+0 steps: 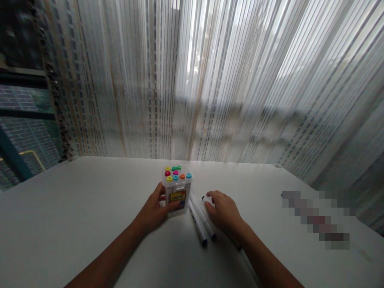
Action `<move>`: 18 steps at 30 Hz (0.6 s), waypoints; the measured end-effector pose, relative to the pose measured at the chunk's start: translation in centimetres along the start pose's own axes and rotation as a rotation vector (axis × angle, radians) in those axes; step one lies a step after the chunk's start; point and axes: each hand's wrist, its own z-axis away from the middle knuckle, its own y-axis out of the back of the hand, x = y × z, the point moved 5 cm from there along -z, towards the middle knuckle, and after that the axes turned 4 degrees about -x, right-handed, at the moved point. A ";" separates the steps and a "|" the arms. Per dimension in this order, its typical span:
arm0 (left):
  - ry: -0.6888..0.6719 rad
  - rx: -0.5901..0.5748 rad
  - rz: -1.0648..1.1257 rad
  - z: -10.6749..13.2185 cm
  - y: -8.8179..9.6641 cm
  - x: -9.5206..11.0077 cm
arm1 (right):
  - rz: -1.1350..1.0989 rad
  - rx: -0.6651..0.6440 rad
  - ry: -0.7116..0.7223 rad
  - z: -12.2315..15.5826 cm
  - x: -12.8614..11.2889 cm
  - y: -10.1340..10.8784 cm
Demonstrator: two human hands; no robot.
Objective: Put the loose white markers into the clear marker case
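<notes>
My left hand [154, 206] is closed around the left side of a clear plastic marker case [178, 188], thumb across its yellow-and-black label. The case stands upright on the table; several markers with coloured ends, yellow, green, red, pink, blue and orange, show through its top. To the right of the case lie two white markers [196, 224] side by side, dark ends toward me. Beyond them my right hand [223, 210] curls over another white marker [205, 199], with thumb and forefinger on either side of its dark tip. Most of that marker is hidden under the hand.
All of this rests on a white table [90, 208]. A striped, sheer curtain [186, 80] hangs along its far edge. At the right, a blurred-out patch [318, 220] covers something on the table. A window frame [24, 76] and brick wall show at the left.
</notes>
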 end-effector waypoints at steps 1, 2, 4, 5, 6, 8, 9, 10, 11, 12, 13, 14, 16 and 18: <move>0.000 0.001 0.000 0.0 0.0 0.1 | -0.010 0.004 0.014 0.1 -0.3 0.1; -0.001 0.002 0.001 0.0 0.0 0.1 | -0.018 0.003 0.032 0.2 -0.5 0.2; -0.004 0.006 0.005 0.0 0.0 0.3 | -0.026 -0.016 0.070 0.3 -1.0 0.1; -0.003 0.007 0.004 0.0 0.0 0.3 | -0.024 -0.031 0.085 0.3 -1.2 0.0; -0.001 0.007 0.003 0.0 0.0 0.4 | -0.018 -0.048 0.099 0.3 -1.3 -0.1; -0.001 0.004 -0.001 -0.1 0.0 0.4 | -0.005 -0.079 0.114 0.3 -1.4 -0.4; -0.002 0.002 -0.001 -0.1 0.0 0.4 | 0.000 -0.090 0.116 0.3 -1.4 -0.5; -0.003 0.003 -0.002 -0.1 0.0 0.3 | 0.005 -0.096 0.117 0.3 -1.3 -0.5; -0.003 0.006 -0.003 -0.1 0.0 0.3 | 0.009 -0.097 0.119 0.2 -1.3 -0.6; -0.003 0.010 -0.004 -0.1 0.0 0.3 | 0.013 -0.095 0.121 0.2 -1.2 -0.6; -0.001 0.014 -0.006 -0.1 0.0 0.2 | 0.017 -0.089 0.125 0.2 -1.1 -0.7; 0.000 0.016 -0.007 -0.1 0.0 0.2 | 0.019 -0.080 0.129 0.1 -1.0 -0.7; 0.004 0.015 -0.003 -0.1 0.0 0.2 | 0.021 -0.064 0.130 0.0 -0.9 -0.8; 0.001 0.011 0.004 -0.1 0.0 0.1 | 0.022 -0.065 0.122 0.0 -0.8 -0.9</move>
